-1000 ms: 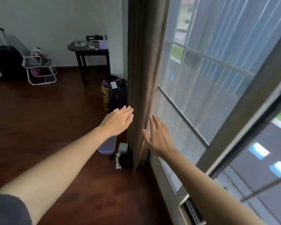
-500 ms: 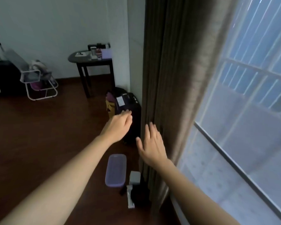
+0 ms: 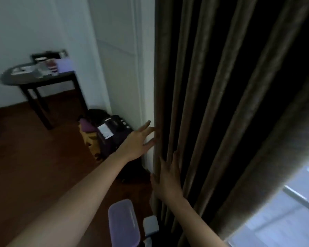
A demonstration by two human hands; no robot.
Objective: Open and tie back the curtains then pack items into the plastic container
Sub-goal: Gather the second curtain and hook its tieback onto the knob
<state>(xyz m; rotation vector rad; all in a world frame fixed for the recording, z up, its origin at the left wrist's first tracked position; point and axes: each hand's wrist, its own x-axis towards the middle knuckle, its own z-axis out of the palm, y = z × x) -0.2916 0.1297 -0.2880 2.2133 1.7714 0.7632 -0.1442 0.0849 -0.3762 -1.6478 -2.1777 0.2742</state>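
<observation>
At the far left a dark round tabletop carries a cluster of small items, too blurred to name. It stands on a dark wooden floor against a pale wall. To its right, at the foot of the white wall corner, sits a dark bag with a white tag, and something yellow and purple is tucked against its left side.

The left hand reaches out in front of that bag, wide open with fingers spread. Its fingertips are at the left edge of the curtain, where the fabric meets the white corner; it grips nothing.

The curtain is brown and hangs in deep vertical folds, gathered toward the wall and filling the middle and right of the view.

The right hand is nearer and lower than the left. It lies flat against the folds just right of the curtain's edge, fingers straight and pointing up, holding nothing.

The plastic container, with a purplish lid, lies on the floor near the viewer, below both hands and between the two forearms. A small pale box is just beside it on the right, at the curtain's foot.

At the near right a strip of bright window shows past the curtain.
</observation>
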